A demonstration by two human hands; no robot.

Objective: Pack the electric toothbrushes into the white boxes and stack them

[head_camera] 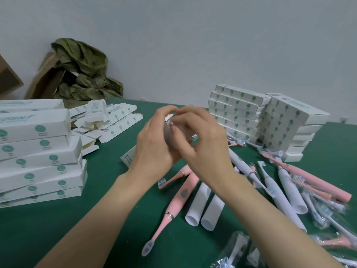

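My left hand [152, 144] grips a white box [167, 130] held end-on above the green table [48, 229]. My right hand [201, 140] pinches the flap at the box's open end with curled fingers; most of the box is hidden behind both hands. Below them lie pink toothbrushes [179, 198] and white toothbrushes [274, 190], some in clear wrap. Two rolled white paper tubes [201, 206] lie beside the pink brush.
A stack of packed white boxes [38, 151] stands at the left, and further stacks [260, 117] at the back right. Flat unfolded boxes [116, 120] lie at the back centre. Cardboard and green paper [81, 74] lean on the wall. Wrapped brush heads [237, 250] lie near the front.
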